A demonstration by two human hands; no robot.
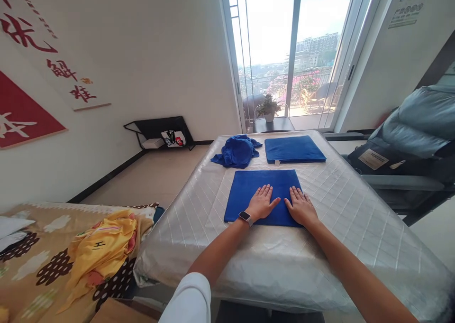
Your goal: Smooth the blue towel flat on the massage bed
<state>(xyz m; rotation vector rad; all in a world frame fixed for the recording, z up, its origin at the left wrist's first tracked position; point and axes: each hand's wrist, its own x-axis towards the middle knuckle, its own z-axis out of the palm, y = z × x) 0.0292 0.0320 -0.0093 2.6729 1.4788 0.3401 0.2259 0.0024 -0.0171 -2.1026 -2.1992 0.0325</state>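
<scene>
With fingers outstretched and gripping nothing, the left hand point(262, 203) and right hand point(300, 207) are resting palms-down on a flat, rectangular blue cloth point(243, 196) near the middle of the silver quilted mattress point(199, 218). Towards the mattress's far edge, a folded blue cloth rectangle point(295, 148) is already lying neat at right, while a crumpled blue cloth heap point(239, 151) is lying apparently unfolded at left

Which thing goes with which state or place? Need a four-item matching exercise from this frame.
Things:
1. Cloth under the left hand and right hand
2. Cloth bundle at far left of the silver quilted surface
3. Yellow garment
4. Potted plant

States/places:
A. On brown patterned bedding
B. Blue, crumpled
C. By the glass door
D. Blue, flat, rectangular

Pairs: 1-D, 2-B, 3-A, 4-C
</scene>
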